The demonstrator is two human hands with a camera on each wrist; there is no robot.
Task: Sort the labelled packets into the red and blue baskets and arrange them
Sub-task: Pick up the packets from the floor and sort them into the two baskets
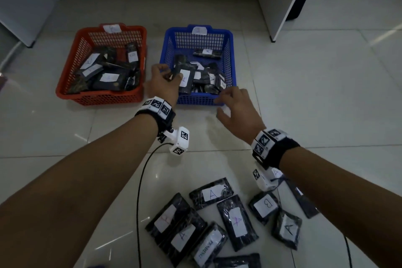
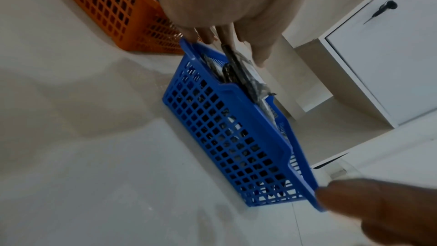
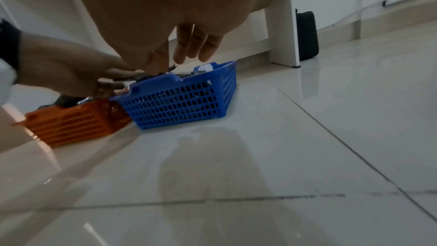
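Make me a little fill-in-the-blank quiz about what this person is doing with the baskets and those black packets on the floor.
1. The left hand holds a packet over the ____ basket.
2. The white label on that packet shows the letter ____.
3. The red basket sits to the ____ of the blue one, seen from the head camera.
4. The right hand holds ____.

Missing words: blue; A; left; nothing

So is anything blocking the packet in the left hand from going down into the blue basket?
Nothing visible blocks it. The left hand holds the packet already over the blue basket, whose top is open. Other packets lie beneath it, so it would land on them. The right hand hovers at the near rim, off to the side.
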